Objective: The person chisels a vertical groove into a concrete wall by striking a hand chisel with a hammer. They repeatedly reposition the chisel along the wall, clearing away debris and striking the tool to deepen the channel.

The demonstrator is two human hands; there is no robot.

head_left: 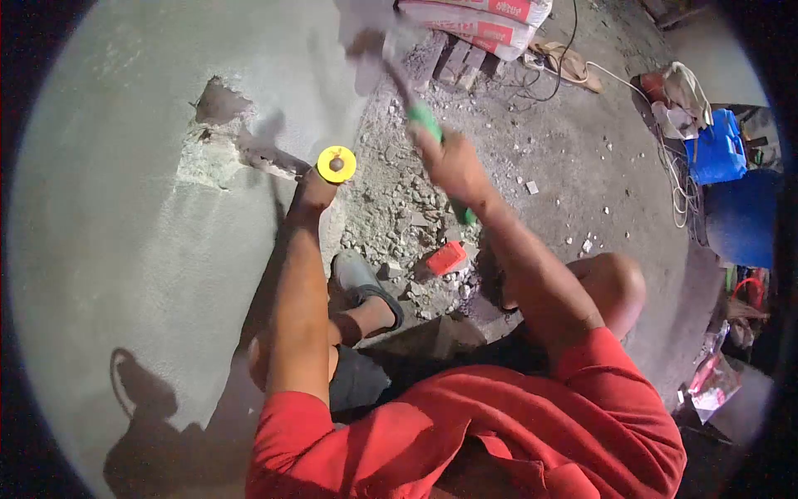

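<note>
My left hand (pixel 314 195) is closed around a cold chisel (pixel 337 165) with a round yellow hand guard. Its struck end faces me, and the shank below the guard is mostly hidden. The chisel is beside a broken-out hole (pixel 223 106) in the grey plastered wall (pixel 100 208); a rough channel (pixel 270 158) runs from the hole toward my left hand. Raised to the right of the chisel, my right hand (pixel 457 170) grips a hammer (pixel 426 121) by its green handle. The hammer's head is smeared by motion and apart from the chisel.
Rubble (pixel 391 200) covers the floor along the wall, with a red block-shaped object (pixel 446 259) on it. Printed sacks (pixel 490 29) lie at the back. Cables (pixel 561 79), a blue container (pixel 716 150) and a larger blue drum (pixel 744 220) are at the right.
</note>
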